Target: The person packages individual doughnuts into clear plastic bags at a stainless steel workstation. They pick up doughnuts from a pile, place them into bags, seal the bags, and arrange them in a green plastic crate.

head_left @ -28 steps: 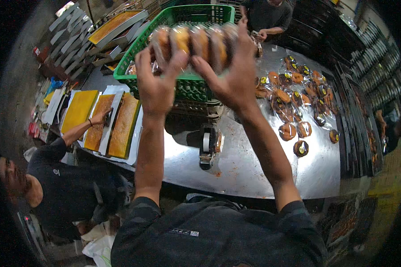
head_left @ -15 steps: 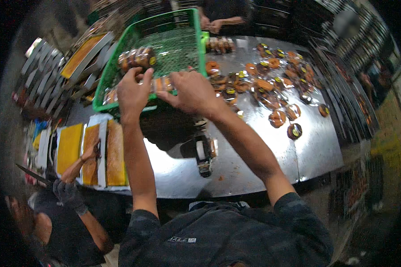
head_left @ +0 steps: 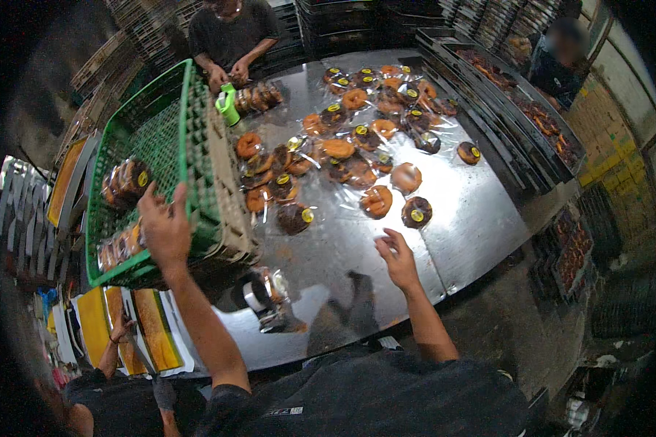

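Head view shows the left hand [head_left: 166,226] over the near right side of the green crate [head_left: 184,109], fingers spread and grasping nothing visible; whether it touches the rim cannot be told. Two wrapped rows of donuts lie inside the crate: one row [head_left: 125,182] beyond the hand, the other [head_left: 122,246] just left of it, partly hidden. Over the metal table [head_left: 466,244], the right hand [head_left: 399,262] is loosely curled, thumb and fingers apart, no donut in its grasp. Nearest to it are a dark donut [head_left: 417,212] and a plain donut [head_left: 376,202], at the near edge of a scatter of bagged donuts. A tape dispenser [head_left: 256,295] stands between the hands, nearer the crate. Across the table, a co-worker [head_left: 229,36] stands behind a lime-green object [head_left: 228,105] and another donut row [head_left: 259,97].
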Action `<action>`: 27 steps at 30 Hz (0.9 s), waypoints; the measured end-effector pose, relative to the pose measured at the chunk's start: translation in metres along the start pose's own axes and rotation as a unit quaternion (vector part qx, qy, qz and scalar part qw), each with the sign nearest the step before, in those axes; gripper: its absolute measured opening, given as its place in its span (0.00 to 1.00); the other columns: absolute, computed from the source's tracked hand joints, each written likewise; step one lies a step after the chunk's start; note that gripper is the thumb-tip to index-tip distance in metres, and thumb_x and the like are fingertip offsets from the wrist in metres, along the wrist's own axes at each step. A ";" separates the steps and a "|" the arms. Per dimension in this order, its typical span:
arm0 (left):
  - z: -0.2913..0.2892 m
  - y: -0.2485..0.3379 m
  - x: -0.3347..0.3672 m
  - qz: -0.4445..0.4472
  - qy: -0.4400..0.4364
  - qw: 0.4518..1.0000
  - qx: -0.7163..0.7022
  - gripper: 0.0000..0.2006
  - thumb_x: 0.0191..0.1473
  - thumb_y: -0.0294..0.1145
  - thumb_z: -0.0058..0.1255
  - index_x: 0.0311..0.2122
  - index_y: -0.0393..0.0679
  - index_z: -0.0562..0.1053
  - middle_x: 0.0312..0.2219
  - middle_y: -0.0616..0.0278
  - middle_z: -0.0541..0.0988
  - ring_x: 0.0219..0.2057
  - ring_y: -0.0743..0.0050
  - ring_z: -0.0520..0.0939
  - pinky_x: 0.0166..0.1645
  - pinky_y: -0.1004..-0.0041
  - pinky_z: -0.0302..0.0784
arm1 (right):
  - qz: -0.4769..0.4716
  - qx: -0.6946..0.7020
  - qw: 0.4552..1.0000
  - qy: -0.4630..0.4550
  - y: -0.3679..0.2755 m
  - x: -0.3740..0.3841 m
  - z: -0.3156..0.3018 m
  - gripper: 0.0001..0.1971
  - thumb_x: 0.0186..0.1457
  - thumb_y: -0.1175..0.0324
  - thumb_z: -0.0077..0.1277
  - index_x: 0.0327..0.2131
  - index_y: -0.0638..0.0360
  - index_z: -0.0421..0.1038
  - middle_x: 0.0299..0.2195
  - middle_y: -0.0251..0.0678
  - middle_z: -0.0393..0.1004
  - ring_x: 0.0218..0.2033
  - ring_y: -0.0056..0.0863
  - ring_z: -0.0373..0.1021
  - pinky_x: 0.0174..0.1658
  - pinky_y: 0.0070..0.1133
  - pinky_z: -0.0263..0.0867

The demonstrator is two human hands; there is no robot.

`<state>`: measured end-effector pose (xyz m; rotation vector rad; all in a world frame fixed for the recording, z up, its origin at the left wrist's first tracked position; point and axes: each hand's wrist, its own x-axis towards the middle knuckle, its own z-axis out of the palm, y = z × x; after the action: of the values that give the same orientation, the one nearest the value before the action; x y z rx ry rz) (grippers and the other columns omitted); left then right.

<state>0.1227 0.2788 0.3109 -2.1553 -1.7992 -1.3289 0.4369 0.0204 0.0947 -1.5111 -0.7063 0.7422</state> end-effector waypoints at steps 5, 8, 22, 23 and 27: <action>-0.013 0.015 0.002 -0.076 -0.089 0.993 0.036 0.20 0.58 0.50 0.56 0.36 0.38 0.77 0.15 0.63 0.68 0.28 0.72 0.71 0.32 0.69 0.66 | 0.050 -0.072 0.995 0.050 0.040 0.014 -0.109 0.28 0.58 0.57 0.57 0.57 0.62 0.62 0.43 0.40 0.75 0.44 0.27 0.72 0.46 0.27 0.70; -0.010 0.011 -0.002 -0.020 -0.058 0.994 0.093 0.18 0.58 0.47 0.55 0.35 0.39 0.78 0.17 0.63 0.69 0.27 0.72 0.69 0.33 0.69 0.64 | -0.038 -0.051 0.997 0.048 0.030 0.070 -0.145 0.30 0.58 0.59 0.57 0.58 0.63 0.60 0.44 0.40 0.75 0.43 0.28 0.73 0.45 0.27 0.71; -0.003 -0.005 -0.007 -0.089 -0.094 0.991 0.030 0.17 0.58 0.42 0.56 0.43 0.37 0.77 0.25 0.71 0.72 0.28 0.81 0.68 0.33 0.76 0.63 | -0.236 -0.421 0.867 0.124 -0.022 0.514 -0.188 0.42 0.50 0.39 0.58 0.59 0.61 0.61 0.54 0.55 0.67 0.54 0.52 0.66 0.55 0.39 0.63; -0.006 0.009 -0.003 -0.101 -0.116 0.987 0.037 0.17 0.58 0.41 0.57 0.43 0.37 0.77 0.24 0.72 0.70 0.27 0.83 0.66 0.32 0.77 0.61 | -0.175 -0.412 0.891 0.080 -0.023 0.534 -0.190 0.46 0.48 0.35 0.56 0.61 0.60 0.60 0.58 0.58 0.63 0.57 0.55 0.62 0.57 0.40 0.61; -0.005 0.006 0.002 -0.059 -0.119 0.990 0.055 0.17 0.55 0.41 0.58 0.41 0.37 0.77 0.22 0.72 0.68 0.26 0.83 0.65 0.30 0.77 0.59 | -0.133 -0.468 0.867 0.113 0.036 0.589 -0.204 0.52 0.44 0.28 0.53 0.65 0.54 0.55 0.62 0.53 0.57 0.63 0.51 0.56 0.62 0.39 0.55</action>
<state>0.1246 0.2757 0.3186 -2.2607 -2.0613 -0.9981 0.9558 0.3628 0.0406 -2.2534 -1.1510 -0.0514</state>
